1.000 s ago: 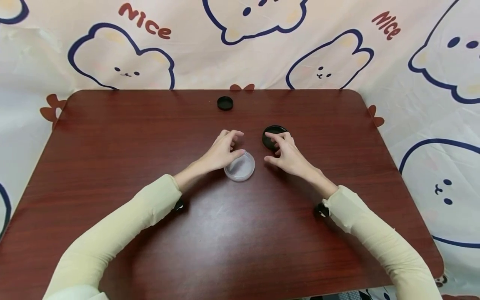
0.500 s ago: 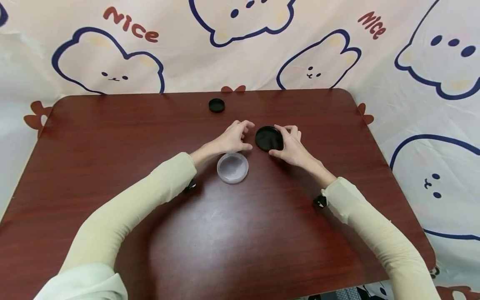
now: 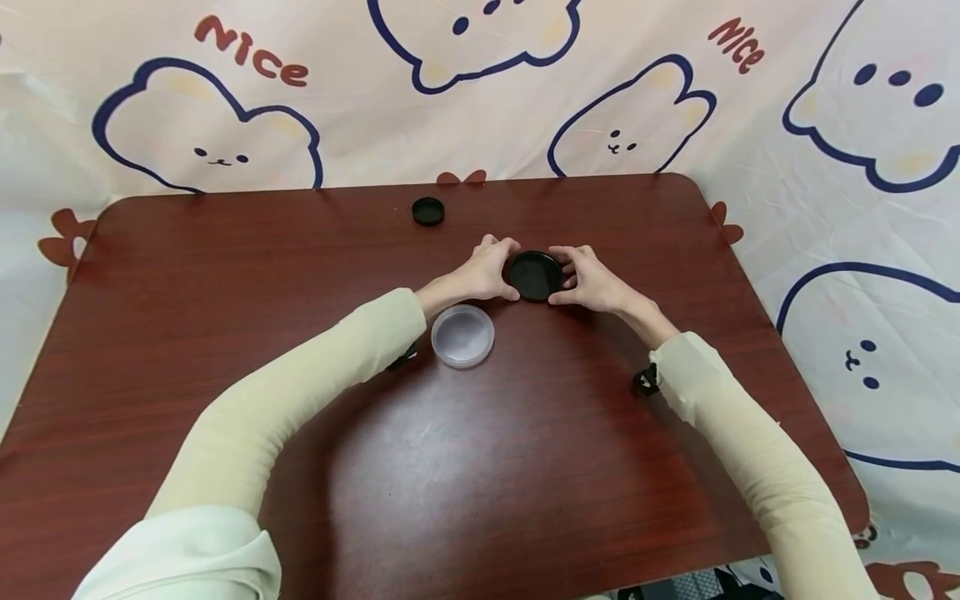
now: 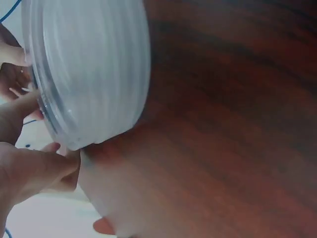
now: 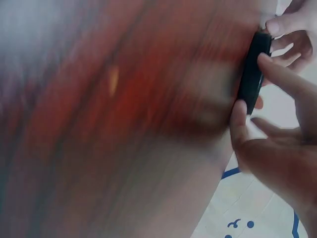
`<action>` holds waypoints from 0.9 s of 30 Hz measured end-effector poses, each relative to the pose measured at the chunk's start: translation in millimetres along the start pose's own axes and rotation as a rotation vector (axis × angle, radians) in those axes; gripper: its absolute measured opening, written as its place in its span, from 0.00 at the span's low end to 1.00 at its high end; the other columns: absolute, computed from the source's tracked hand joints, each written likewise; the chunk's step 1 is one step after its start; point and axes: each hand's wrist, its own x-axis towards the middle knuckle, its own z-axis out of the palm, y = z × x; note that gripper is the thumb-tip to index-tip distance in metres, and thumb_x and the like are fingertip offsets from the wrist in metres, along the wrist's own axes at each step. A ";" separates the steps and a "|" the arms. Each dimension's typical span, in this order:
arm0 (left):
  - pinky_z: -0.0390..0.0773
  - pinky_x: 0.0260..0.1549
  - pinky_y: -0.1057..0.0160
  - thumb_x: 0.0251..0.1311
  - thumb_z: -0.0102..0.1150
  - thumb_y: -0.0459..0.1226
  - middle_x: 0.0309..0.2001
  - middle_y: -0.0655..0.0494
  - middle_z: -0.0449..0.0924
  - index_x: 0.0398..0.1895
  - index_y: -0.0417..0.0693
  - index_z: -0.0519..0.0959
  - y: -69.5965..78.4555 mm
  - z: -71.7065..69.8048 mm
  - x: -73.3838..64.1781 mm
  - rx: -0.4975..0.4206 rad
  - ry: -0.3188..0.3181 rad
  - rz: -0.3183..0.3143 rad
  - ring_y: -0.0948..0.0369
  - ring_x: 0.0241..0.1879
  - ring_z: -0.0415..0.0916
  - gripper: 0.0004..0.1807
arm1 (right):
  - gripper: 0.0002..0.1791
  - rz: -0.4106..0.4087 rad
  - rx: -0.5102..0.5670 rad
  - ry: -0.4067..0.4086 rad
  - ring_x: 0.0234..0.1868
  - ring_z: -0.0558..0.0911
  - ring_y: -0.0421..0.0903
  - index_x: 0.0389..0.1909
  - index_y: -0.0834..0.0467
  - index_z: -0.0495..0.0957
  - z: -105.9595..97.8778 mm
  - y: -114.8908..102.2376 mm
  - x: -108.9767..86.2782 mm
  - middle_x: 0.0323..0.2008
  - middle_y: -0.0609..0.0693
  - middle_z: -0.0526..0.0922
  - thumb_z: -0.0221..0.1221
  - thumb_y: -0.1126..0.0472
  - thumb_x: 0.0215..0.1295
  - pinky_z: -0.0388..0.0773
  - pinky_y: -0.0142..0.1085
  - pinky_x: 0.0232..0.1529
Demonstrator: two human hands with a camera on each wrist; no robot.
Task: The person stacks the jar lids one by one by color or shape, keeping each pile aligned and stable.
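A round black lid (image 3: 536, 276) lies level on or just above the table, right of the middle. My left hand (image 3: 486, 268) holds its left edge with curled fingers and thumb. From the opposite side my right hand (image 3: 592, 280) grips the right edge; in the right wrist view, thumb and a finger touch the rim of the lid (image 5: 251, 72). Just in front of my left hand stands a clear round plastic tub (image 3: 462, 337), upright. Its ribbed wall fills much of the left wrist view, where the tub (image 4: 94, 64) hides part of the hands.
A smaller round black cap (image 3: 428, 211) sits near the back edge of the brown table (image 3: 465, 467). Behind the table hangs a cloth (image 3: 495, 125) with cartoon figures.
My left hand has moved right, past the clear tub, to the black lid's left edge. The right hand has gone from hovering over the lid to gripping its right edge.
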 end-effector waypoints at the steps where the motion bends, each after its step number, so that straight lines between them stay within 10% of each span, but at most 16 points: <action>1: 0.61 0.60 0.54 0.50 0.73 0.35 0.60 0.42 0.66 0.66 0.38 0.63 1.5 0.7 0.9 0.007 -0.007 -0.004 0.49 0.61 0.57 0.41 | 0.45 -0.004 -0.002 -0.012 0.56 0.68 0.59 0.72 0.65 0.53 -1.3 1.3 1.1 0.60 0.66 0.55 0.67 0.67 0.58 0.73 0.46 0.54; 27: 0.59 0.62 0.55 0.50 0.74 0.35 0.61 0.44 0.69 0.66 0.37 0.66 5.5 7.0 3.3 0.011 0.054 -0.042 0.51 0.62 0.57 0.40 | 0.42 -0.034 0.009 0.038 0.51 0.74 0.54 0.70 0.65 0.60 0.3 5.9 5.9 0.55 0.63 0.62 0.69 0.68 0.55 0.75 0.41 0.48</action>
